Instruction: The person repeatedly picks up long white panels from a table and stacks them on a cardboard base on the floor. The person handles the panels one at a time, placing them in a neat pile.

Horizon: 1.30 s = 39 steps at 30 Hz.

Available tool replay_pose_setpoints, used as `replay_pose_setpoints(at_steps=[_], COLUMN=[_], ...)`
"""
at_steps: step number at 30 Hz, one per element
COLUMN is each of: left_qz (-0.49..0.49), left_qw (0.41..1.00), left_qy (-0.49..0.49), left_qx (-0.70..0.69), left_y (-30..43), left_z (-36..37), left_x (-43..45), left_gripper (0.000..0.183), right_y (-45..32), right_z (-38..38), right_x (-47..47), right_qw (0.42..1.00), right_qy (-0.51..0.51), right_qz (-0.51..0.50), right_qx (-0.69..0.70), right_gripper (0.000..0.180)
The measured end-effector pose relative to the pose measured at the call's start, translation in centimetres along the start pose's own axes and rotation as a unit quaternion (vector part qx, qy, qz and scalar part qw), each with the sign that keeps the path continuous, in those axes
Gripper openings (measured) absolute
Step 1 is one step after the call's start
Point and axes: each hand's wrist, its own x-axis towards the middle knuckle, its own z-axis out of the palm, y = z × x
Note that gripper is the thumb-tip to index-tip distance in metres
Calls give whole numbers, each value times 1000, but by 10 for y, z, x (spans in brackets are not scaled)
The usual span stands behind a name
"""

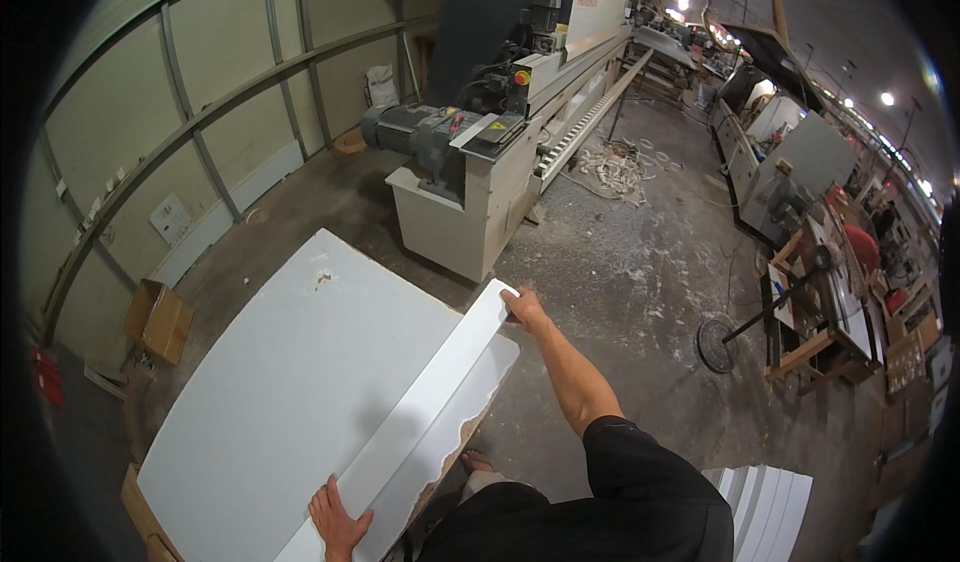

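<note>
A long, narrow white board (420, 401) lies across a wide white panel (292, 367) with a ragged, chipped near edge. My right hand (525, 308) grips the far end of the narrow board, with the thumb on top and the fingers over its end and side. Lower in the view, my left hand (339, 515) rests on the same board nearer to me, its fingers spread over the left edge and the thumb towards the right edge. Whether the left fingers close around the board cannot be told.
Ahead stands a long machine (480, 209) with an electric motor. A cardboard box (159, 320) sits by the left wall. White strips (765, 513) are stacked at lower right. A round-based stand (716, 344) and a workbench (844, 307) are at right; scrap (619, 168) lies beside the machine.
</note>
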Motion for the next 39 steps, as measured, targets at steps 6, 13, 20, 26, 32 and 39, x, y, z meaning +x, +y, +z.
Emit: replay_pose_setpoints(at_steps=[6, 13, 20, 26, 32, 39], left_qz=[-4, -18, -10, -33, -17, -26], left_qw=[1000, 1000, 1000, 999, 1000, 1000], left_qy=[5, -8, -2, -9, -18, -11], left_qx=[1, -5, -10, 2, -13, 1], left_y=[-1, 5, 5, 2, 5, 4], left_z=[-1, -5, -2, -6, 1, -4], left_x=[-3, 1, 2, -5, 6, 0], left_gripper=[104, 104, 103, 103, 103, 106], right_y=[-6, -7, -17, -34, 4, -21], right_z=[5, -1, -7, 12, -16, 1], right_x=[-8, -8, -19, -34, 6, -22], right_qw=[1000, 999, 999, 999, 1000, 999], right_qy=[-19, -25, -31, -13, 4, -26], right_qz=[6, 5, 17, 36, 2, 12], right_qx=[23, 21, 39, 10, -21, 26], right_gripper=[54, 54, 55, 60, 62, 45])
